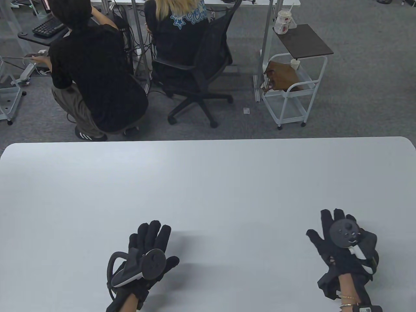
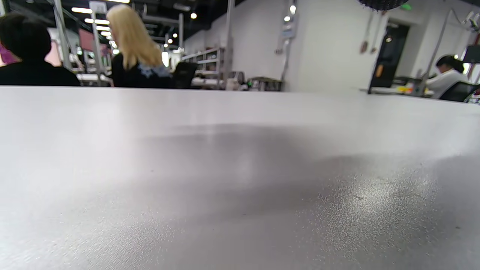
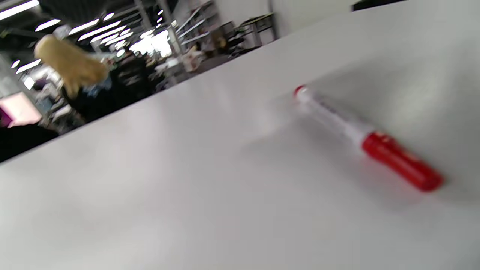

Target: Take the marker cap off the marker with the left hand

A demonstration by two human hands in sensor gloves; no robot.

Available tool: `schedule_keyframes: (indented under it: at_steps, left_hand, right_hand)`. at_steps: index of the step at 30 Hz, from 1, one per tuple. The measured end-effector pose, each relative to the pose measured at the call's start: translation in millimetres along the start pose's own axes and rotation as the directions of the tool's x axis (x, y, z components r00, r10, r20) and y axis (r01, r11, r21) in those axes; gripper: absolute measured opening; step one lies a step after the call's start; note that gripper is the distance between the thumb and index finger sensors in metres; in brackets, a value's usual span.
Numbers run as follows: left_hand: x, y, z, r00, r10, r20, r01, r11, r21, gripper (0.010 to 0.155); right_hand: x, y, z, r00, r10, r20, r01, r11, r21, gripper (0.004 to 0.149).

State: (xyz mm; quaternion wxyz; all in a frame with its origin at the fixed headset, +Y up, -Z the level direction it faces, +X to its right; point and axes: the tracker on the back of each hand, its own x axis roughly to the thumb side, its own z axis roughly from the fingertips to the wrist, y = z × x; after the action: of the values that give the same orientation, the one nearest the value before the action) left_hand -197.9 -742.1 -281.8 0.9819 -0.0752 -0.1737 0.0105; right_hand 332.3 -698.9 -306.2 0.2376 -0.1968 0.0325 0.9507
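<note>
Across the lower half of my table view runs the white table (image 1: 208, 182), its far edge against grey carpet. Beyond it I see two people with their backs to me, one crouching in black (image 1: 94, 81), one blond on a black office chair (image 1: 195, 71), and a white cart (image 1: 292, 94) with a brown bag on its shelf.

My left hand (image 1: 148, 250) lies palm down on the table near the bottom edge, left of centre, fingers stretched forward and close together, thumb out to the side, tracker on its back; it holds nothing. My right hand (image 1: 341, 240) is well apart from it, near the bottom right, fingers spread and pointing away from me, its tracker facing up. I cannot tell from above whether anything lies under it, and it grips nothing that I can see.

Only my right wrist view shows the marker (image 3: 365, 137). It lies flat on the table, alone, with no finger touching it. In this tilted, blurred frame its long axis runs from upper left to lower right. The red cap (image 3: 403, 162) is on, at the lower-right end, and the white barrel ends in a small red tip at the upper left.

My left wrist view shows only bare tabletop (image 2: 240, 180) and the blurred room behind.
</note>
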Motion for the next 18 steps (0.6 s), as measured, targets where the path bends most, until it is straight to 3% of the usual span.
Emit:
schedule_keyframes:
  at_steps: [3,7,13,16,18]
  left_hand:
    - [2,0,0,1.0,0.007,0.008,-0.007,1.0,-0.003,0.089]
    - [4,0,-1,1.0,0.001,0.015,-0.001,1.0,-0.015,0.089]
    - [4,-1,-2,1.0,0.003,0.015,-0.003,1.0,-0.028,0.089]
    - [4,-2,-2,1.0,0.001,0.014,0.0,0.999,-0.039,0.089]
    - [4,-2,-2,1.0,-0.002,0.014,0.002,0.999,-0.044,0.089]
  right_hand:
    - [-30,-12,-9,0.979,-0.037,-0.2,0.025,0.998,-0.063,0.076]
    - [-53,4,-23,0.949,0.055,-0.31,-0.039,0.997,0.06,0.077]
    - [-48,42,-36,0.877,0.335,-0.345,-0.275,0.938,0.21,0.076]
    - [-38,48,-40,0.806,0.455,-0.378,-0.405,0.89,0.208,0.073]
    - [-33,48,-42,0.796,0.466,-0.385,-0.41,0.885,0.221,0.067]
